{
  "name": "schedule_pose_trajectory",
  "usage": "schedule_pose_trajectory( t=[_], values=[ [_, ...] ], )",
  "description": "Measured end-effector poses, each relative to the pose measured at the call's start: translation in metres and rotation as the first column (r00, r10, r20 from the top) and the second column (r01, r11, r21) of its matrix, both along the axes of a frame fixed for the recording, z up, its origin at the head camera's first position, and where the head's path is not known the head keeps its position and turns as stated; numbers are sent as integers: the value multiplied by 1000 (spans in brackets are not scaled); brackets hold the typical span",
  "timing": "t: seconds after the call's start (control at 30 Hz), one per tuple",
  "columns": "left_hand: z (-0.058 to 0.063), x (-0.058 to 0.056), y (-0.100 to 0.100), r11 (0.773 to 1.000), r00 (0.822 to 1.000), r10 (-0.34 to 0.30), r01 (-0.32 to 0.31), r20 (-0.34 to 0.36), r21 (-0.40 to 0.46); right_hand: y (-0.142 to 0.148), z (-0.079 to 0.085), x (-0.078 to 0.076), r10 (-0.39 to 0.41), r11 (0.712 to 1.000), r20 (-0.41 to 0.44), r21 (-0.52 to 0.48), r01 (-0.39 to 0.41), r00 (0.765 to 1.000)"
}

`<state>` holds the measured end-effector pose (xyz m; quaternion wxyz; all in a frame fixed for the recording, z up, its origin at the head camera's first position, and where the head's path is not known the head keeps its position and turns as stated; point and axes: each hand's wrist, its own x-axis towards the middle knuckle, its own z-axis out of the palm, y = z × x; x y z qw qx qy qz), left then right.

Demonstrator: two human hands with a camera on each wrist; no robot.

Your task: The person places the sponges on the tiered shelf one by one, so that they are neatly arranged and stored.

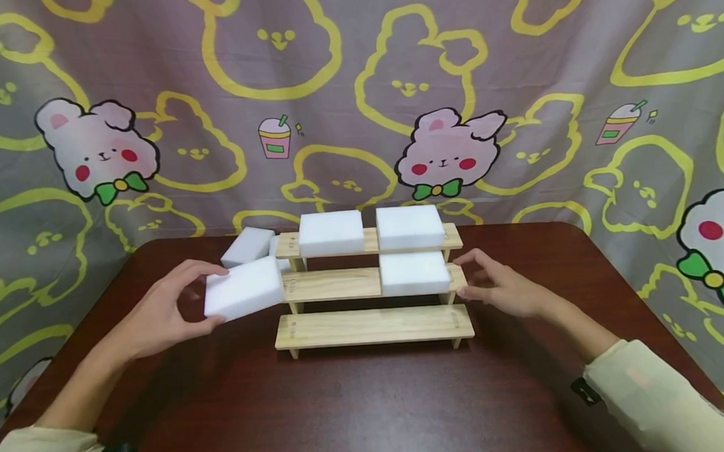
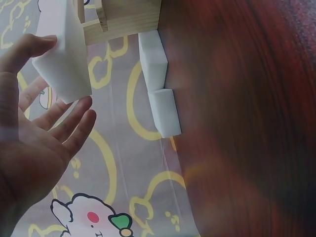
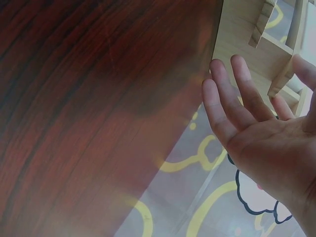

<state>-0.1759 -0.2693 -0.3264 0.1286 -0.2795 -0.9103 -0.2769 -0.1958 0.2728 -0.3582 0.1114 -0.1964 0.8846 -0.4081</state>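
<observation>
My left hand [image 1: 164, 310] pinches a white foam block [image 1: 244, 288] between thumb and fingers, just left of the middle step of a three-tier wooden stand [image 1: 331, 283]. In the left wrist view the thumb lies on one face of the held block [image 2: 64, 54], and the other fingers spread loosely below it. My right hand [image 1: 505, 290] is at the right end of the middle step, thumb and forefinger right at its edge. Two white blocks lie on the top step; another block [image 1: 413, 272] sits at the right of the middle step. The bottom step is bare wood.
Behind the held block, a loose white block [image 1: 248, 245] lies on the dark red-brown table [image 1: 373, 405], with another partly hidden by the stand. A patterned curtain [image 1: 341, 82] hangs along the table's back and sides.
</observation>
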Motion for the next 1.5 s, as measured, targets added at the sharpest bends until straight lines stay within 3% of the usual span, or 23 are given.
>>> schedule_pose_trajectory(
  t=[0.67, 0.83, 1.1, 1.5],
  values=[
    [-1, -10, 19, 993, 993, -113, 112, 24, 31, -1, 2, -1, -1, 1000, -2, -4, 1, 1000],
    [1, -12, 27, 992, 991, -123, 121, 52, 32, -1, 2, -1, -2, 1000, 1, -4, 2, 1000],
    [-3, -18, 37, 989, 989, -146, 145, 23, 29, -1, 1, -1, -5, 1000, 8, -6, 6, 1000],
    [-7, -24, 54, 980, 980, -193, 190, 44, 61, 1, -1, -1, -10, 1000, 10, -2, 10, 1000]
  ],
)
